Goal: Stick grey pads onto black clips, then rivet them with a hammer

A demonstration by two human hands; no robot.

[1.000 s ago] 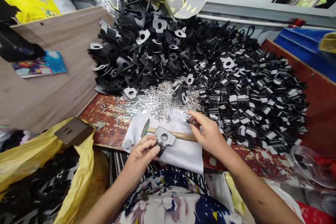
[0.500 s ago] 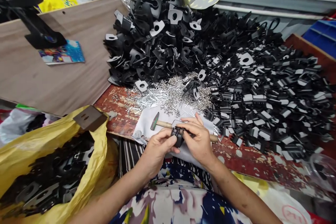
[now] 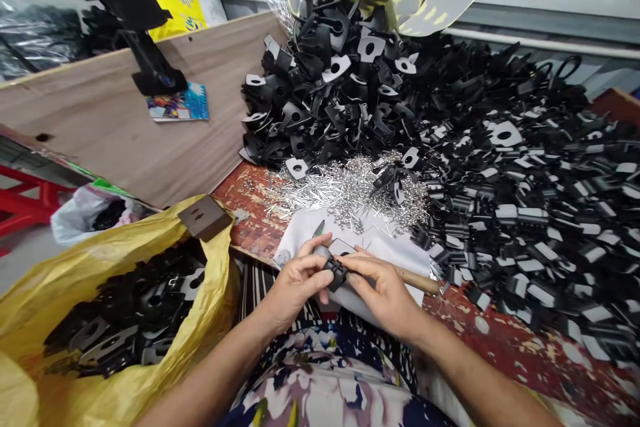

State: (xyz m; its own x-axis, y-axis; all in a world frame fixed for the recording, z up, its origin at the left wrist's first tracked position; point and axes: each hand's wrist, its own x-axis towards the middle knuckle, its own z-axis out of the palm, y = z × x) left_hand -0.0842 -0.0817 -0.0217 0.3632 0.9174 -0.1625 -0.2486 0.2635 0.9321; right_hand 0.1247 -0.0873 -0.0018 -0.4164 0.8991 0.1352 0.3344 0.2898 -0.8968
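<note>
Between my two hands is a small black plastic clip (image 3: 337, 271) with a hinge-like middle. My left hand (image 3: 295, 283) is closed around its left side, thumb in front. The fingers of my right hand (image 3: 383, 287) pinch it from the right. A hammer lies behind my hands on a white cloth (image 3: 300, 230); its wooden handle (image 3: 420, 281) shows at the right and the tip of its head (image 3: 319, 228) at the left, the rest hidden. Just beyond the cloth spreads a pile of thin metal pins (image 3: 320, 195).
Black flat pieces with holes (image 3: 330, 67) are heaped at the back. Small black hinge parts (image 3: 530, 213) cover the right side. At the left, a yellow bag (image 3: 227, 267) holds more black pieces, with a brown block (image 3: 205, 217) on its rim. A wooden board (image 3: 200, 147) stands upright behind.
The view has turned left, so the scene sits further right. The clip has been tilted between my hands, and my left fingers now reach over its top, covering more of the hammer.
</note>
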